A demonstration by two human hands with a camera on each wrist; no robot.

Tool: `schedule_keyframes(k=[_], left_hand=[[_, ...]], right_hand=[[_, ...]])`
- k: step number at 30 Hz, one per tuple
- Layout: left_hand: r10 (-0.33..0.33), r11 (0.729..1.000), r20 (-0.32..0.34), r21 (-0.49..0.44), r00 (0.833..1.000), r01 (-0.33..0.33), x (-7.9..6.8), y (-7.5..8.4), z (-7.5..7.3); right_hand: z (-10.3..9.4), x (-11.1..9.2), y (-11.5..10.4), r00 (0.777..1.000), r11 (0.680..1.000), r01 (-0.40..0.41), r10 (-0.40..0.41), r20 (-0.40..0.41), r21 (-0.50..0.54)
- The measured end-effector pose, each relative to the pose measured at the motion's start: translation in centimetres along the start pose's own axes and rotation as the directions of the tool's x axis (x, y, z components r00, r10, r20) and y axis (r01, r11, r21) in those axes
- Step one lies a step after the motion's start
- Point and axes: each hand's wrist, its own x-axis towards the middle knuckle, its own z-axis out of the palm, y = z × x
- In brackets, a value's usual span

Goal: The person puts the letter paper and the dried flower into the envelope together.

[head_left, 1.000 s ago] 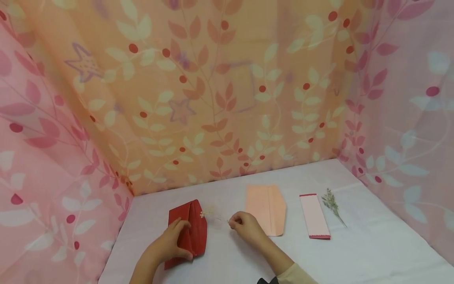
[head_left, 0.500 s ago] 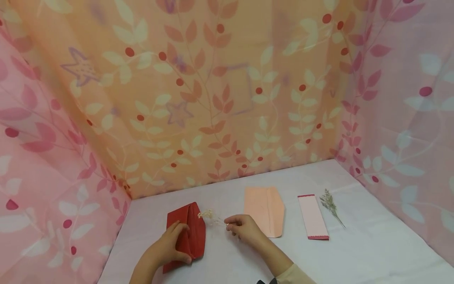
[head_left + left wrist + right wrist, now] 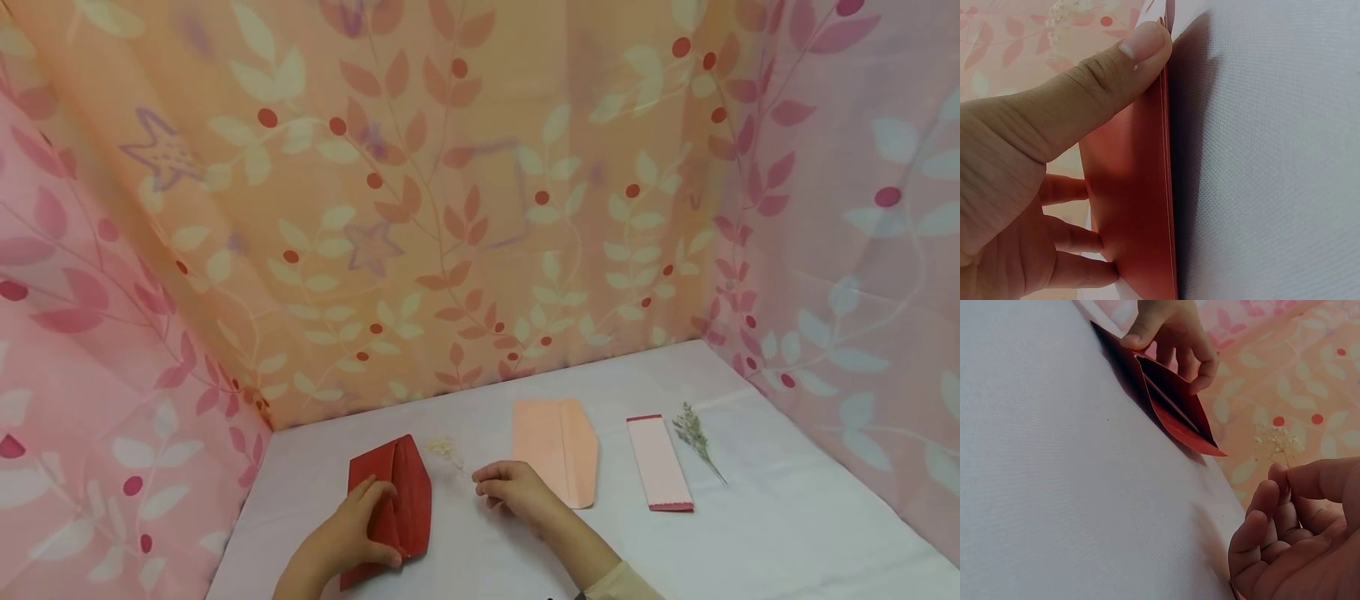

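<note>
My left hand (image 3: 348,529) holds a red envelope (image 3: 417,500) at the left of the table, thumb at the near edge and fingers across the paper. Its flap is unfolded to the right, and in the right wrist view the mouth of the envelope (image 3: 1191,434) gapes. In the left wrist view the thumb (image 3: 1147,44) presses on one edge. My right hand (image 3: 521,496) pinches the thin stem of a pale dried flower sprig (image 3: 444,450) between thumb and index finger. The small blossoms (image 3: 1277,442) point toward the envelope, apart from it.
A peach envelope (image 3: 538,437), its flap unfolded, lies behind my right hand. Further right lie a pale pink card strip (image 3: 660,462) with dark pink ends and a green dried sprig (image 3: 692,429). Leaf-patterned curtains (image 3: 450,208) enclose the white table (image 3: 750,533) at the back and sides.
The camera has tilted slightly. My right hand has shifted a little left toward the red envelope, its fingers rolling the flower sprig round. My left hand keeps its hold.
</note>
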Motion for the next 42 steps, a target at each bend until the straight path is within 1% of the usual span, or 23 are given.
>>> schedule_keyframes(k=[3,9,15,17,20,24,29,35,39,42], left_hand=[[-0.007,1.000,0.008,0.000,1.000,0.007,0.0,-0.1,0.1],[0.014,1.000,0.000,0.000,1.000,-0.014,-0.1,0.0,0.0],[-0.020,1.000,0.008,-0.003,1.000,0.020,0.0,0.0,0.2],[-0.019,1.000,0.005,0.003,1.000,0.019,0.1,-0.2,0.3],[-0.004,1.000,-0.004,0.016,1.000,0.005,0.1,-0.3,0.3],[0.018,0.999,-0.021,0.031,1.000,-0.017,0.1,-0.2,0.3],[0.027,0.999,-0.034,0.019,0.999,-0.026,0.3,-0.1,0.1],[0.023,0.999,-0.046,0.031,0.999,-0.021,0.2,0.0,-0.2],[0.031,0.999,-0.045,0.016,0.999,-0.030,0.2,0.1,-0.3],[0.031,1.000,-0.027,0.004,0.999,-0.031,0.0,0.1,-0.2]], right_hand=[[0.0,-0.2,-0.1,1.000,0.999,-0.014,0.014,0.019,0.041],[-0.1,-0.1,-0.1,0.999,0.998,-0.008,0.004,0.050,0.065],[0.0,0.1,0.0,0.998,0.998,-0.001,-0.003,0.059,0.069],[0.2,0.2,0.1,0.998,0.998,0.001,-0.005,0.060,0.063],[0.5,0.5,0.1,0.997,0.998,-0.005,0.000,0.081,0.069],[1.1,0.5,-0.3,0.992,0.994,-0.022,0.009,0.127,0.103],[1.8,0.5,-0.9,0.989,0.991,-0.019,-0.002,0.151,0.134],[2.6,1.1,-1.1,0.990,0.989,0.013,-0.033,0.134,0.145],[3.0,1.3,-1.0,0.994,0.986,0.034,-0.049,0.093,0.160],[3.3,1.5,-0.4,0.998,0.984,0.023,-0.034,0.058,0.176]])
